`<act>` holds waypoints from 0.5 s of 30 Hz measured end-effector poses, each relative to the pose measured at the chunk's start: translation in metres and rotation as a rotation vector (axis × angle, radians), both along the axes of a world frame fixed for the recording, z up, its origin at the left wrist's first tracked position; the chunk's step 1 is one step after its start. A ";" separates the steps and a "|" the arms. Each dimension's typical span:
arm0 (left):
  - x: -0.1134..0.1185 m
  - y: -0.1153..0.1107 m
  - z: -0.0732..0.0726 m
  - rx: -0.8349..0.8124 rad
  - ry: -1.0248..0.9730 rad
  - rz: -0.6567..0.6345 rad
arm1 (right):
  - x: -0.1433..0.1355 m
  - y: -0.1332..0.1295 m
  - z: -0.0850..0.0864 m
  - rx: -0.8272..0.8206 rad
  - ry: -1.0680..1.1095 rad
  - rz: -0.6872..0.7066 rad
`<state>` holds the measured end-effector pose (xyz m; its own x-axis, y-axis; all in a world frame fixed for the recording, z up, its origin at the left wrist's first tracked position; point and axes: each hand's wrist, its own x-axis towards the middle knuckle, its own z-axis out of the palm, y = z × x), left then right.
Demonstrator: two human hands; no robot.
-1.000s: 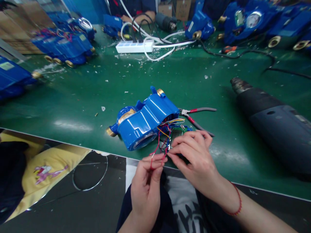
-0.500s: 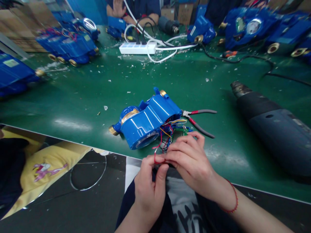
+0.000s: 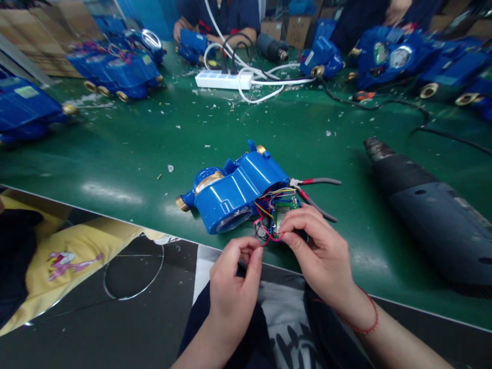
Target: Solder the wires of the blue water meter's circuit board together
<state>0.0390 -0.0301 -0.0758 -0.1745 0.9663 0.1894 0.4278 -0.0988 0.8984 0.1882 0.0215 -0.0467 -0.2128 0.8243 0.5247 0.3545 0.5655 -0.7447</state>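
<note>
A blue water meter [image 3: 238, 187] with brass pipe ends lies on its side on the green table, its open end toward my right hand. Coloured wires spill out of it to a small green circuit board [image 3: 283, 211]. My left hand [image 3: 240, 277] pinches a red wire [image 3: 271, 238] between thumb and forefinger at the table's front edge. With thumb and fingertips, my right hand [image 3: 317, 246] pinches the same red wire further right, just in front of the board. Pliers with red and grey handles [image 3: 317, 181] lie behind the right hand, touching or close to the meter.
A heat gun [image 3: 430, 205] lies at the right. At the back are a white power strip [image 3: 223, 79], cables, more blue meters [image 3: 115, 72] and a second heat gun [image 3: 272, 47]. Co-workers sit across the table; a yellow cloth [image 3: 73, 261] hangs at left.
My hands, together before, have moved apart, with the red wire now between them. My right hand has turned and shows its thumb, uncovering more of the circuit board.
</note>
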 end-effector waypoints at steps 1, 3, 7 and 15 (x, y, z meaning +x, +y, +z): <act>0.000 0.001 0.002 0.027 0.028 -0.009 | 0.000 0.000 -0.001 0.001 -0.003 -0.004; -0.001 0.005 0.006 0.092 0.088 -0.029 | 0.000 -0.001 -0.002 0.020 -0.023 -0.002; -0.001 0.011 0.013 0.150 0.184 -0.029 | -0.003 -0.002 -0.002 0.055 -0.128 0.044; -0.001 -0.007 0.012 0.138 -0.034 0.045 | -0.005 -0.006 -0.004 0.098 -0.304 0.128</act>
<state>0.0383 -0.0366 -0.0633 -0.2254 0.9225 0.3133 0.4045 -0.2039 0.8915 0.1834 0.0151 -0.0510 -0.4698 0.7299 0.4965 0.4734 0.6831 -0.5561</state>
